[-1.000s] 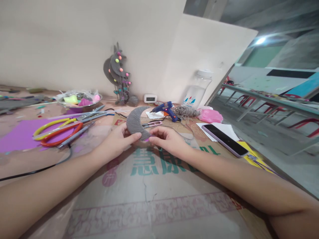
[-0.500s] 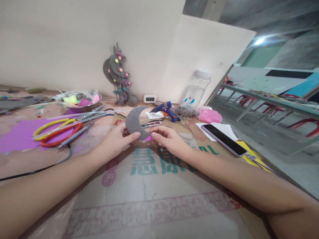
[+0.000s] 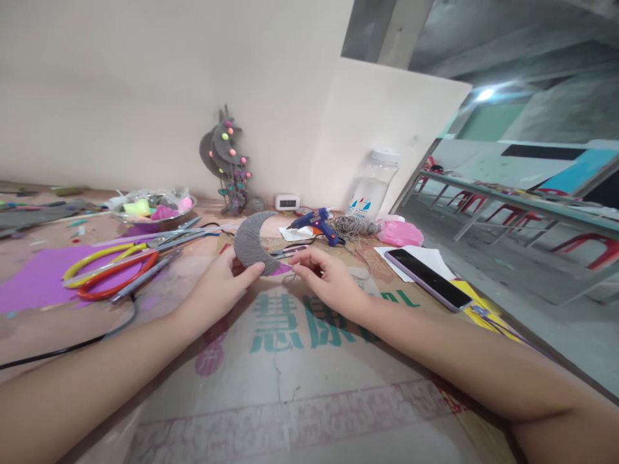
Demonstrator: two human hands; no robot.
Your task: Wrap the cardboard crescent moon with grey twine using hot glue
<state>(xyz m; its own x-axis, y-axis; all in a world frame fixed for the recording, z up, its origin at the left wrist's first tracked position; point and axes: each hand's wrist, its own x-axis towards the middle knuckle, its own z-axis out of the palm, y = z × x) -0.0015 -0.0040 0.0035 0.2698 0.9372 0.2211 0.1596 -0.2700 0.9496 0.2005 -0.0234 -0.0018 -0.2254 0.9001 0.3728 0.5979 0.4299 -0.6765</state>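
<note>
A crescent wrapped in grey yarn (image 3: 250, 242) is held up over the cardboard, its lower tip bare and purple. My left hand (image 3: 229, 274) grips its lower left side, thumb in front and fingers behind. Close to the purple tip, my right hand (image 3: 322, 274) pinches a thin grey strand. Small pink-handled snips (image 3: 294, 249) lie just behind the crescent. Further back is a blue glue gun (image 3: 320, 224) beside a tangle of grey yarn (image 3: 355, 228).
Scissors with yellow and red handles (image 3: 118, 270) lie on purple sheet (image 3: 33, 277) at left. Behind are a bowl (image 3: 155, 225), a decorated grey moon (image 3: 226, 154), a timer (image 3: 287, 202) and a bottle (image 3: 370, 187). A phone (image 3: 428, 278) rests at right.
My right hand has drawn slightly away from the crescent's tip, and a strand now shows between them. The crescent is tilted a little more to the left. The camera view has shifted slightly.
</note>
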